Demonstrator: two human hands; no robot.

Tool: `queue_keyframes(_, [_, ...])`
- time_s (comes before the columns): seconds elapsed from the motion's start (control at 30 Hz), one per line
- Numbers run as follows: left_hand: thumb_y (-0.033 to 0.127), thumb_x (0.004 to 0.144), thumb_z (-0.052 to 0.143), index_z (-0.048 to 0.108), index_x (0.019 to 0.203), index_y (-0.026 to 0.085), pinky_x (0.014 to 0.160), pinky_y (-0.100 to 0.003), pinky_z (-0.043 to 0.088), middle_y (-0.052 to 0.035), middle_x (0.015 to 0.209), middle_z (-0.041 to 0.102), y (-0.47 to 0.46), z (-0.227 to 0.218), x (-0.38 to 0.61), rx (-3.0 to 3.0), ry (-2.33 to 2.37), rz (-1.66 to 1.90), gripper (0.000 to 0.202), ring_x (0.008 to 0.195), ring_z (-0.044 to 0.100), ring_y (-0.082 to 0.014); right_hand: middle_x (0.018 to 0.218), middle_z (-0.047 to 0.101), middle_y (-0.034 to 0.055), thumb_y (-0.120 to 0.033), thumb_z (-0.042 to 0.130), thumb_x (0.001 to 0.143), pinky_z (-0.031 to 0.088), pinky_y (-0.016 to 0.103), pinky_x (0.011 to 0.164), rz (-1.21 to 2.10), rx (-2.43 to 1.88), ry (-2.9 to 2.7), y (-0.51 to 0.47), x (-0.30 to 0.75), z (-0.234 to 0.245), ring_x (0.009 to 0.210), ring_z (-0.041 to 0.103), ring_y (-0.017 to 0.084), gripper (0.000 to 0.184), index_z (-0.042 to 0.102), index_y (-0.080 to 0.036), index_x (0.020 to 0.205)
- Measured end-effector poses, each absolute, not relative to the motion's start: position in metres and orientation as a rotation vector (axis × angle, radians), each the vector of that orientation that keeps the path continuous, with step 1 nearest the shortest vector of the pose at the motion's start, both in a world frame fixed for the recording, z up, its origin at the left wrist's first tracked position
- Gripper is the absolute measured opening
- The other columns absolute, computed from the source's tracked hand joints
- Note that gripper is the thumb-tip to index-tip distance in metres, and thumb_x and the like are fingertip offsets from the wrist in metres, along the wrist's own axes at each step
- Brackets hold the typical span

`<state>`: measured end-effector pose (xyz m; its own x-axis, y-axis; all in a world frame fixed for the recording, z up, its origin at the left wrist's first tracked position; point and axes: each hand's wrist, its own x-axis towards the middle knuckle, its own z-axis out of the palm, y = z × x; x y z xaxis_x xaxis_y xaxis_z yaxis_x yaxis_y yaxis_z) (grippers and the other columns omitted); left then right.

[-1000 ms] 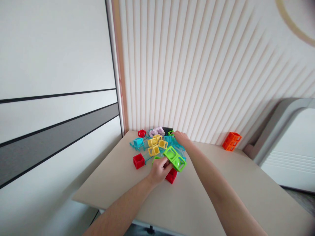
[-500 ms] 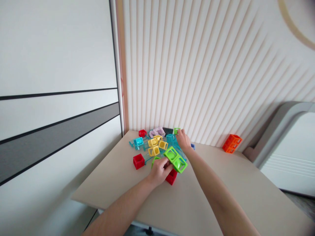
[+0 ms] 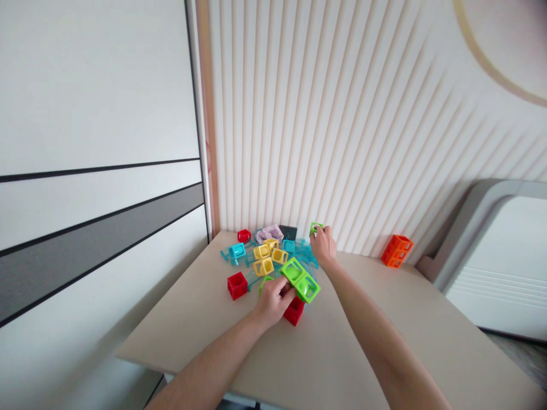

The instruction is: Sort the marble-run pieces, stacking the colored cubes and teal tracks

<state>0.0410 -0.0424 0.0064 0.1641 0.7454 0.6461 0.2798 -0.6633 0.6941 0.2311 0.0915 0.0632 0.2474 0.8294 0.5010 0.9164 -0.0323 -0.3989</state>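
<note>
A: A ribbed wall (image 3: 273,114) fills the back of the room, with a white cabinet (image 3: 98,85) to the left; the table (image 3: 384,341) has its back edge along that wall.

B: And the hands over it?

A: Both are over the middle stretch of the table; the left hand (image 3: 272,299) is nearer the front edge, the right hand (image 3: 323,245) is out by the back edge.

B: Are they holding anything?

A: Yes, both; the left has thumb and fingers closed on a joined pair of green blocks (image 3: 300,278), gripping it from its left side; the right pinches a single green block (image 3: 316,225) in its fingertips, close to the back edge.

B: How does the pair lie from the single one?

A: The single block is beyond the pair and a little to its right, well apart from it; the pair's long axis slants from the back left corner's side towards the front edge, its far end pointing to the left of the single block.

B: What about the red block (image 3: 294,312)?

A: It shows just under the pair, on the front-edge side; I cannot tell whether it is fixed to the pair or only beneath it.
</note>
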Motion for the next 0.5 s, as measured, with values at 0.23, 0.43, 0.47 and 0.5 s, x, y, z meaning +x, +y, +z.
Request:
queue_keyframes(0.23, [0.039, 0.09, 0.058, 0.055, 0.078, 0.019, 0.041, -0.02, 0.041, -0.0005, 0.067, 0.071, -0.04, 0.012, 0.04, 1.54, 0.983, 1.555, 0.023, 0.042, 0.062, -0.0121, 0.116, 0.055, 0.0129, -0.024, 0.041, 0.093, 0.053, 0.03, 0.079, 0.029, -1.627, -1.488, 0.046, 0.236, 0.061, 0.085, 0.064, 0.018, 0.036, 0.057, -0.014, 0.124])
queue_keyframes(0.43, [0.052, 0.089, 0.058, 0.053, 0.091, 0.018, 0.039, -0.02, 0.041, -0.011, 0.099, 0.075, -0.03, 0.014, 0.039, 1.348, 0.917, 1.605, 0.034, 0.05, 0.066, -0.0126, 0.111, 0.057, 0.0104, -0.033, 0.045, 0.095, 0.057, 0.037, 0.083, 0.372, -1.138, -1.446, -0.02, 0.224, 0.028, 0.093, 0.063, 0.023, 0.027, 0.062, -0.019, 0.11])
queue_keyframes(0.47, [0.053, 0.09, 0.057, 0.053, 0.092, 0.018, 0.039, -0.02, 0.041, -0.0115, 0.103, 0.074, -0.03, 0.014, 0.039, 1.359, 0.902, 1.597, 0.035, 0.051, 0.066, -0.0127, 0.111, 0.056, 0.0101, -0.037, 0.048, 0.095, 0.057, 0.037, 0.083, 0.426, -1.074, -1.44, -0.027, 0.221, 0.025, 0.094, 0.063, 0.023, 0.027, 0.062, -0.02, 0.111])
queue_keyframes(0.5, [0.054, 0.09, 0.056, 0.053, 0.093, 0.019, 0.039, -0.02, 0.041, -0.012, 0.107, 0.073, -0.03, 0.014, 0.039, 1.374, 0.886, 1.588, 0.036, 0.053, 0.067, -0.0132, 0.111, 0.056, 0.0098, -0.04, 0.051, 0.095, 0.058, 0.037, 0.083, 0.459, -1.041, -1.443, -0.033, 0.219, 0.023, 0.094, 0.063, 0.023, 0.028, 0.063, -0.021, 0.111])
